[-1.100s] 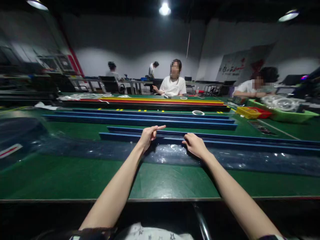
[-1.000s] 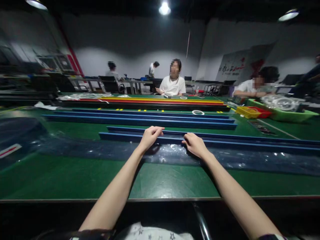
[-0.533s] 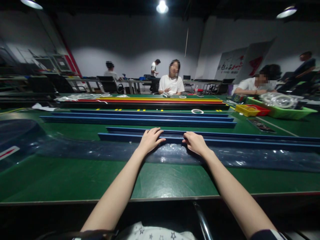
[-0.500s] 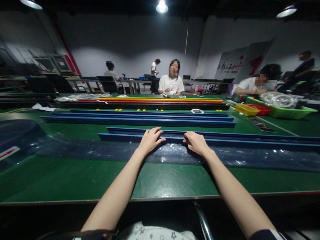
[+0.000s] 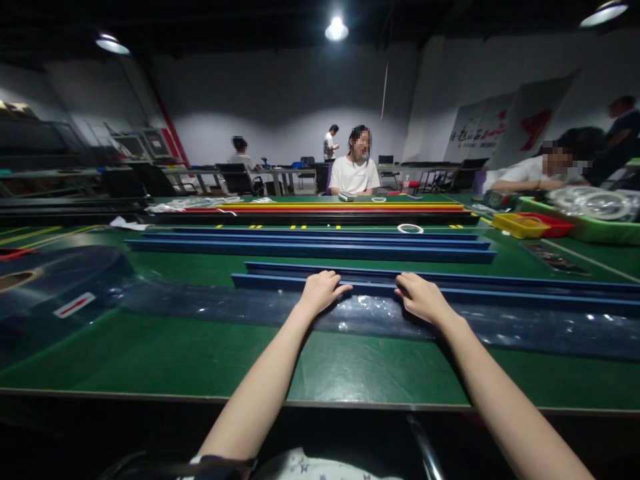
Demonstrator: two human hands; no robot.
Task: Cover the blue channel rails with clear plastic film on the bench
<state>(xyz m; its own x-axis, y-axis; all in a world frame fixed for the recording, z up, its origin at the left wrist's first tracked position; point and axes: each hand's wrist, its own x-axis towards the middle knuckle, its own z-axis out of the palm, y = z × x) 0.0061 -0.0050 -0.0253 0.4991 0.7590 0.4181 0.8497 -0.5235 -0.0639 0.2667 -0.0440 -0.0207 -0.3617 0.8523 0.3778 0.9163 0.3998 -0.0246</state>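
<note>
A long blue channel-shaped strip [image 5: 280,283] lies across the table in front of me, its left end in view and its right end beyond the frame. My left hand [image 5: 323,292] is closed over the near wall, thumb stretched along its front. A short way to the right, my right hand [image 5: 420,295] has curled fingers on the same wall; the fingertips are partly hidden. Under my wrists runs a clear plastic film sleeve [image 5: 250,310], nearer to me than the strip. It leads left to a big film roll [image 5: 60,277] with a red-arrow label [image 5: 75,305].
More blue strips [image 5: 320,249] lie farther back, then black, red and yellow strips [image 5: 340,206]. A white ring [image 5: 410,229] is near them. At right stand a yellow tray [image 5: 520,227] and a green basket [image 5: 607,230]. A co-worker [image 5: 355,170] sits opposite.
My view has swung left, so the scene sits farther right and slightly lower, with more of the film roll showing. Both hands stay on the blue strip. The co-worker opposite has turned their head.
</note>
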